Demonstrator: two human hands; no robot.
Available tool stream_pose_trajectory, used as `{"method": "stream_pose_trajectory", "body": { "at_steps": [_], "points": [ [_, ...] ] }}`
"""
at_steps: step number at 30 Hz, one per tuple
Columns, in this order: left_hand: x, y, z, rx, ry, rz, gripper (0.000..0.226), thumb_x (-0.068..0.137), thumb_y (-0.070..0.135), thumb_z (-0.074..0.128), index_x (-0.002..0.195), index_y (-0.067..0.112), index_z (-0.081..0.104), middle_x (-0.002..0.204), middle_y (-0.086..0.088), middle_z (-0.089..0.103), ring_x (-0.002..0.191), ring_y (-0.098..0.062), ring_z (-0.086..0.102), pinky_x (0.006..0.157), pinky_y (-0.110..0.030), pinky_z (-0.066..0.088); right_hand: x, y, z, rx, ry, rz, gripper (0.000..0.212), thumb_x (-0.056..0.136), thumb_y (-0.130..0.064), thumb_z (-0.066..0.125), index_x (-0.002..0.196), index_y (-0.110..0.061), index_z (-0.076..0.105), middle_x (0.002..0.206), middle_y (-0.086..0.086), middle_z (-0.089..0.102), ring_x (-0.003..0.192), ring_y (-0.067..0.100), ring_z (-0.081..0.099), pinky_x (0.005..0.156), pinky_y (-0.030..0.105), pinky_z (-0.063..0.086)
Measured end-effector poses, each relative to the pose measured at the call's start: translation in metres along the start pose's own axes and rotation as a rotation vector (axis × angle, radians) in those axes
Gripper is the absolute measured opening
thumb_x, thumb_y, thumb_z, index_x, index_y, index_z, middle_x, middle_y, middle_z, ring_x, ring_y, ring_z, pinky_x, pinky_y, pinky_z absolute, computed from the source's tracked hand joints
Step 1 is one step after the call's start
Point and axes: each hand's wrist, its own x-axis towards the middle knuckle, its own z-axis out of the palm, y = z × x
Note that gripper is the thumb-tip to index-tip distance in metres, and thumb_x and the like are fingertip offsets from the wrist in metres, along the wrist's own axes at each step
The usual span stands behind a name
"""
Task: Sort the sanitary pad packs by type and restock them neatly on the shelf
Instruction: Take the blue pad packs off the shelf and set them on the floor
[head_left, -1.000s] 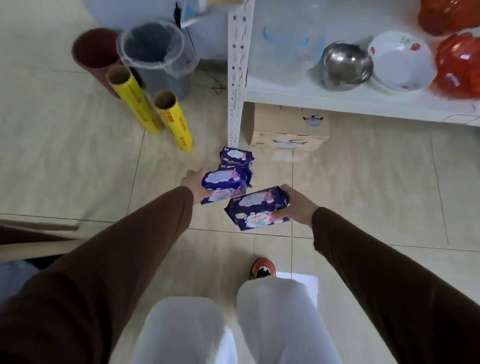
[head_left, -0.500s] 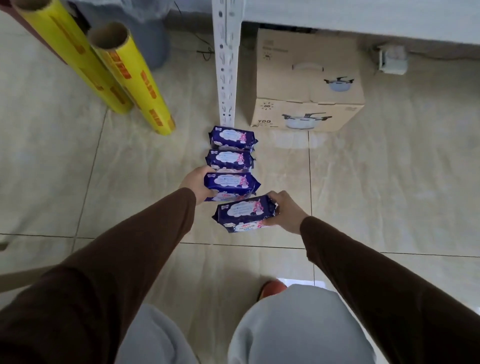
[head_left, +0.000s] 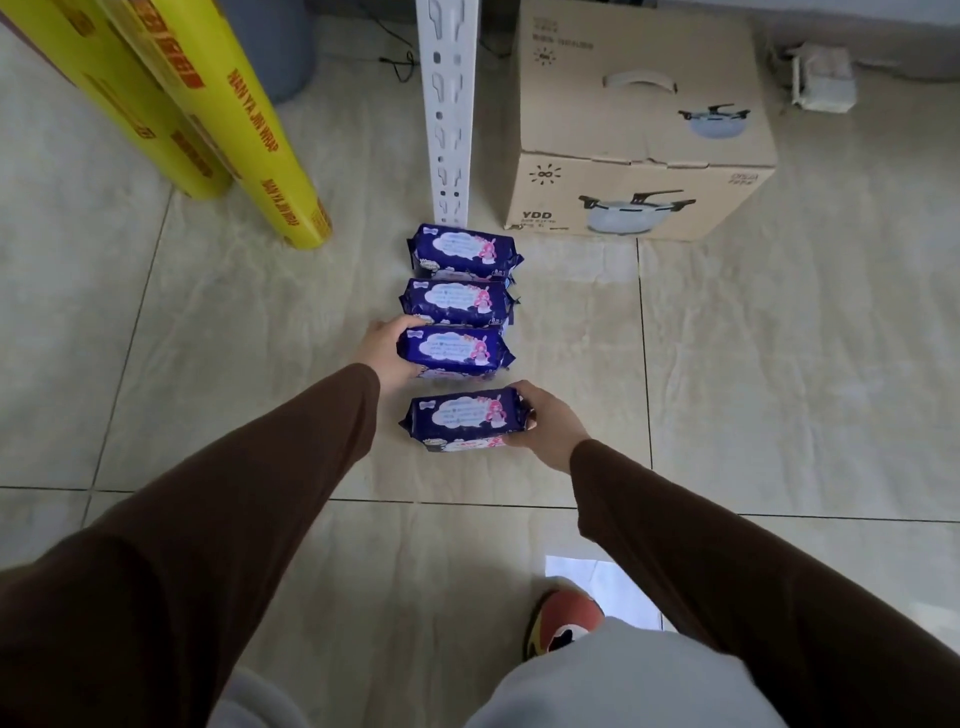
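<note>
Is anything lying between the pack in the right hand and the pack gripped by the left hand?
Nothing visible does. The right hand holds the nearest pack, the left hand grips the third pack, and only a bare strip of floor separates them.

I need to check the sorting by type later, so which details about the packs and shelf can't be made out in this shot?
Head view only:
- Small print on the four packs: too small to tell types.
- Ends of the two near packs: covered by the left hand and right hand.
- Shelf boards: cut off by the top edge; only the white post shows.
- Yellow rolls: tops cut off.
</note>
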Motion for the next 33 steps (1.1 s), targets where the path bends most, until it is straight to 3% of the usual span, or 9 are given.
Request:
{"method": "stream_pose_trajectory", "body": {
  "at_steps": [3,6,11,20,33],
  "points": [
    [0.005,-0.002,-0.002,-0.074,-0.018,-0.044,0.065,0.076,0.010,0.075,0.134,0.029,0.053,0.134,-0.010,0.045,0.114,-0.025,0.056,0.099,-0.037,0.050,0.007,0.000,0.007,0.000,0.047,0.004,0.056,0.082,-0.020,0.079,0.129,-0.023,0.050,0.120,0.003,0.063,0.107,0.020,0.061,0.096,0.035,0.051],
    [0.009,-0.004,-0.003,-0.151,-0.006,-0.076,0.058,0.082,0.010,0.073,0.135,0.018,0.052,0.131,-0.005,0.053,0.107,-0.016,0.055,0.085,-0.026,0.045,0.014,-0.001,0.013,0.016,0.055,0.015,0.060,0.081,-0.015,0.076,0.132,-0.027,0.047,0.120,0.005,0.060,0.109,0.022,0.061,0.095,0.036,0.052],
    [0.011,-0.009,0.001,-0.169,-0.043,-0.139,0.062,0.082,0.018,0.079,0.132,0.016,0.043,0.128,-0.002,0.057,0.110,-0.017,0.055,0.093,-0.034,0.049,0.020,-0.006,0.020,0.092,0.029,0.049,0.074,0.078,-0.014,0.081,0.137,-0.026,0.038,0.129,0.003,0.049,0.115,0.019,0.056,0.101,0.037,0.050],
    [0.017,-0.005,0.004,-0.222,-0.038,-0.146,0.062,0.083,0.014,0.078,0.134,0.016,0.042,0.135,-0.009,0.056,0.117,-0.022,0.056,0.094,-0.037,0.051,0.029,-0.013,0.025,0.131,0.132,0.065,0.062,0.081,-0.019,0.079,0.132,-0.021,0.043,0.128,0.005,0.053,0.112,0.021,0.058,0.101,0.040,0.051],
    [0.028,0.002,0.007,-0.249,-0.001,-0.105,0.059,0.087,0.010,0.073,0.137,0.012,0.041,0.124,-0.002,0.051,0.110,-0.015,0.051,0.081,-0.026,0.046,0.039,-0.018,0.015,0.145,0.176,0.098,0.064,0.083,-0.017,0.078,0.135,-0.020,0.041,0.131,0.005,0.052,0.114,0.021,0.058,0.101,0.039,0.052]
  ]
}}
